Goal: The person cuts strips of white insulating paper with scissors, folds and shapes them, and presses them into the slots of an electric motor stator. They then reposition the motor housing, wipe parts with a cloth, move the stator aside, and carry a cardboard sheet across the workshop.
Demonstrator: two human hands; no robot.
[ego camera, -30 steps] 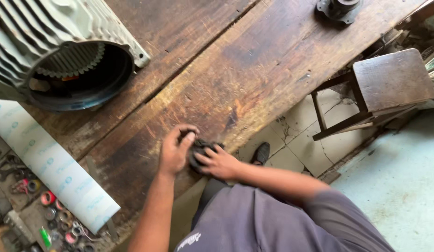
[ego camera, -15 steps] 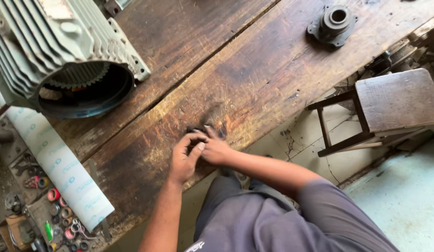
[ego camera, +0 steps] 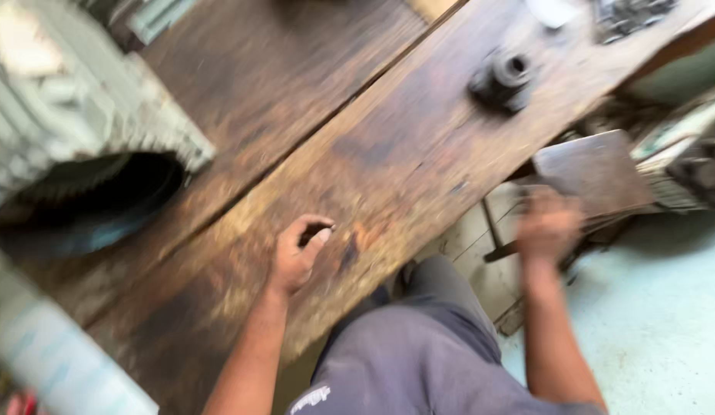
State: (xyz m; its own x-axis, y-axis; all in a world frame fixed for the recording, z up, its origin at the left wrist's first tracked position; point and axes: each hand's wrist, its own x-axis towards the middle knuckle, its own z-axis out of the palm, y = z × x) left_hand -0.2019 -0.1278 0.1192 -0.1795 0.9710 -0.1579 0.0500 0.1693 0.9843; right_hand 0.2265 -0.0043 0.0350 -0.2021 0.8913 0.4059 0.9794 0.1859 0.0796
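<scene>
My left hand (ego camera: 298,255) rests on the worn wooden workbench (ego camera: 388,154) near its front edge. Its fingers are curled toward the thumb around a small dark gap, and blur hides whether anything is in it. My right hand (ego camera: 549,224) is off the bench to the right, above a small wooden stool (ego camera: 595,169). It is badly smeared, so its fingers and any contents cannot be made out. The small dark part seen earlier under both hands is not clearly visible.
A large ribbed grey motor housing (ego camera: 73,154) with an open round end lies at the bench's left. A dark round metal fitting (ego camera: 503,77) sits at the far right of the bench. A pale roll (ego camera: 58,361) lies at lower left. Beyond the stool is a pale green floor (ego camera: 665,307).
The two hands have separated. My right hand has swung off the bench to the right, over the stool. My left hand stays near the bench edge. The view has shifted and blurred.
</scene>
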